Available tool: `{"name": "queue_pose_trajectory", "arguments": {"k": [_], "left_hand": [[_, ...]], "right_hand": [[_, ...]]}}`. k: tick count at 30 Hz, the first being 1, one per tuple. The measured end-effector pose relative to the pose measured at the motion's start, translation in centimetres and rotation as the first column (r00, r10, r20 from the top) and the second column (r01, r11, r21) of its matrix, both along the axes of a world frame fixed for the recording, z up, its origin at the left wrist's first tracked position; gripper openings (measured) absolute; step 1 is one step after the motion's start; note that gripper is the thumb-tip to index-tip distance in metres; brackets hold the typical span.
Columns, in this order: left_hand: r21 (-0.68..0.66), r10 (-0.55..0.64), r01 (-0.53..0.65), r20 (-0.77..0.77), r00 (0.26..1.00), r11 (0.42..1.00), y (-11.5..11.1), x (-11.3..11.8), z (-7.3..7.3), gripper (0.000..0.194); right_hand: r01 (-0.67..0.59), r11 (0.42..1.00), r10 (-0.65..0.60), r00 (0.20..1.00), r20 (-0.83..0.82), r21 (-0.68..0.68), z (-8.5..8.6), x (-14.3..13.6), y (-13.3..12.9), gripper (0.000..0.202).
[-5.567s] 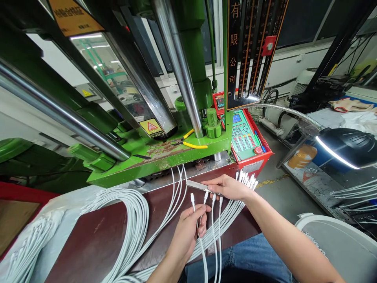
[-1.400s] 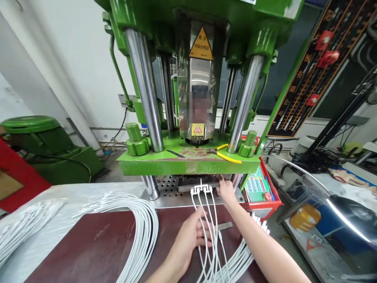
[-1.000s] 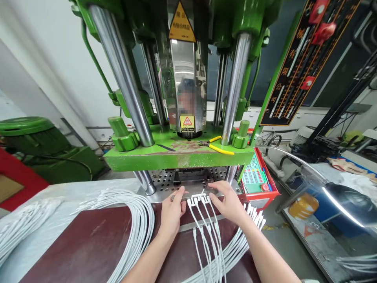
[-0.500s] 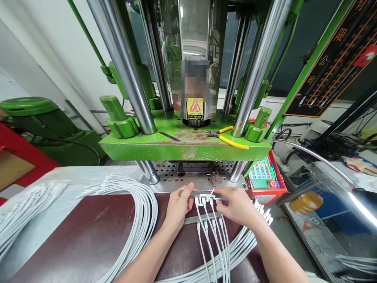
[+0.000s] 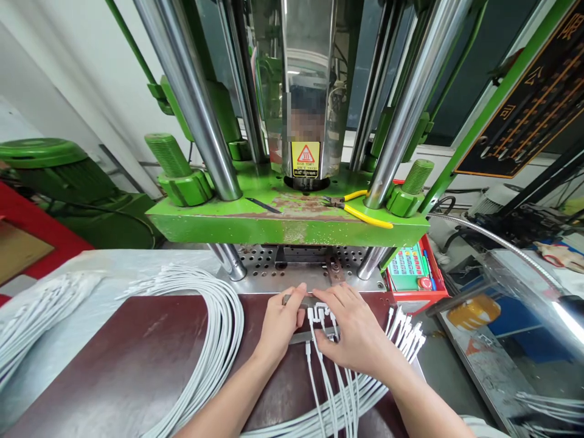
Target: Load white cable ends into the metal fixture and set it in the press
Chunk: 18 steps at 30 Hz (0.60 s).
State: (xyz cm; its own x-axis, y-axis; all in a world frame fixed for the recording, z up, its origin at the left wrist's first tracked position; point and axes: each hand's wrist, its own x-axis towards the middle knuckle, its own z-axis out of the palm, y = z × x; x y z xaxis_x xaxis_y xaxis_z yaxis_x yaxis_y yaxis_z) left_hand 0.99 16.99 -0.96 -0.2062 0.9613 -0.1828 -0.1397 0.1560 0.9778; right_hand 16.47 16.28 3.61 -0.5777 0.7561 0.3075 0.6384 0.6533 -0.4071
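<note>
One head-worn camera looks forward and down from close range: the green press [image 5: 292, 222] fills the upper frame, the dark red bench [image 5: 137, 347] lower left, both forearms entering from the bottom edge.

Dark red counter [image 5: 137, 353] w/ clear plastic sheet [image 5: 91, 292] over left part. On it: big coil of white cables [image 5: 214, 340], more cable ends [image 5: 406, 331] at right edge, metal bar [image 5: 298, 336] near middle.

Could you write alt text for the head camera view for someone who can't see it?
Two bare hands, left hand and right hand, hold a metal bar of white cable ends on a brown table before a green press.
</note>
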Motion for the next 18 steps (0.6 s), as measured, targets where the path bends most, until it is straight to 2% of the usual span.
{"name": "queue_pose_trajectory", "arguments": {"k": [5,10,13,15,16,18], "left_hand": [[0.0,-0.036,0.036,-0.048,0.998,0.999,-0.3,0.2,-0.2,0.036],[-0.026,-0.053,0.052,-0.047,0.997,0.998,-0.2,0.3,0.0,0.037],[-0.04,-0.071,0.07,-0.016,0.997,0.997,-0.3,0.4,0.1,0.037],[-0.031,-0.098,0.098,0.005,0.995,0.995,-0.4,0.4,0.1,0.035],[-0.027,-0.113,0.113,0.012,0.994,0.993,-0.5,0.4,0.1,0.034],[-0.024,-0.138,0.138,0.021,0.99,0.99,-0.6,0.3,0.0,0.034]], "right_hand": [[0.066,0.996,-0.069,0.997,0.04,0.066,-1.3,-0.5,0.1,0.045],[0.068,0.998,-0.068,0.994,-0.084,0.002,-1.1,-0.1,0.3,0.026],[0.086,0.99,-0.104,0.98,-0.168,-0.113,-0.5,0.4,0.5,0.015],[0.122,0.964,-0.171,0.965,-0.201,-0.236,-0.4,0.7,1.0,0.015],[0.139,0.938,-0.218,0.949,-0.228,-0.318,-0.4,1.0,1.3,0.018],[0.125,0.848,-0.333,0.882,-0.333,-0.515,-0.4,1.9,2.2,0.021]]}}
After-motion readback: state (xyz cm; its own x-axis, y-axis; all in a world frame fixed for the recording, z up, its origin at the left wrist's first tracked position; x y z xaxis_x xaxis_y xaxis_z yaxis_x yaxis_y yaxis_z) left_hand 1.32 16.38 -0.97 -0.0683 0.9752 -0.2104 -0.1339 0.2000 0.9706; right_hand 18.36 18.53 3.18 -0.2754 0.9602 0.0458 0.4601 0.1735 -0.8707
